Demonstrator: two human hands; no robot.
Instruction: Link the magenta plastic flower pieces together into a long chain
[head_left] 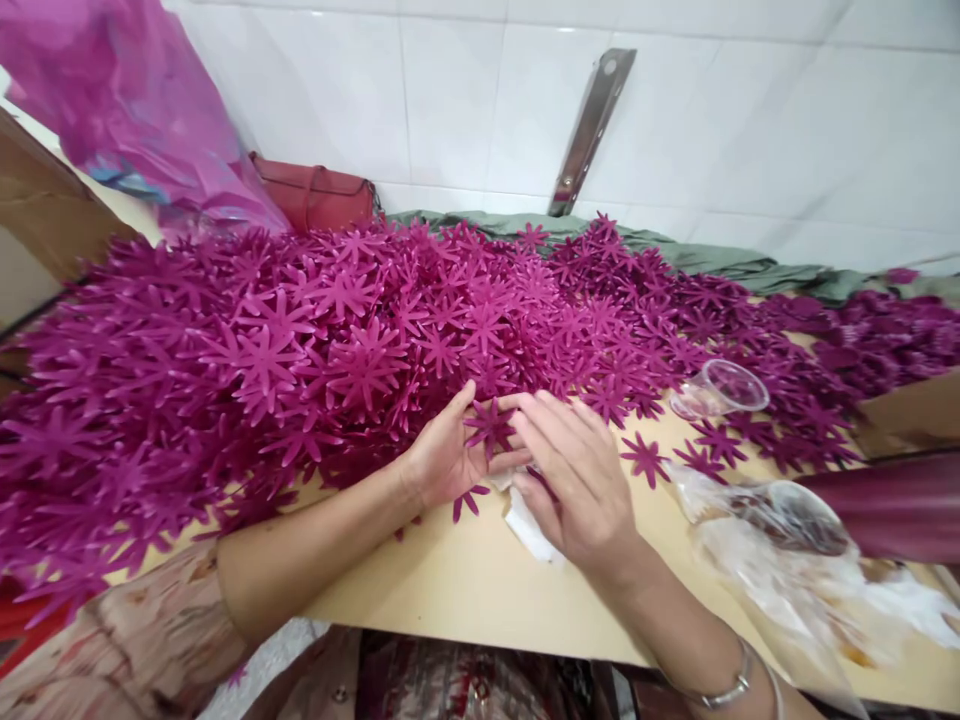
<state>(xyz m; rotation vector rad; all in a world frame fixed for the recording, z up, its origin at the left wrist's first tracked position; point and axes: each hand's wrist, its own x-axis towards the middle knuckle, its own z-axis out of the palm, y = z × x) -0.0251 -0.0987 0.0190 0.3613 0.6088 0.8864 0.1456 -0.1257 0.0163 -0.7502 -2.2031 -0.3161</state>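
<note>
A purple artificial flower piece with narrow pointed petals [491,428] rests in my left hand [444,462], between the raised thumb and the fingers. From the right, my right hand [581,485] leans over it with fingers stretched out, their tips meeting the left fingers beside the flower. Some purple shows under my right thumb; what it belongs to is partly hidden. Below the hands, a folded white paper [531,525] lies on the table [442,580]. Just past them rises a big heap of the same flower pieces [360,340].
A clear plastic cup [735,385] lies at the right, near loose flowers. Closer in are a plastic bag [765,560] and a container with dark contents [802,515]. Behind the heap stand a red bag [315,195], a green cloth [712,262] and a tiled wall [450,90].
</note>
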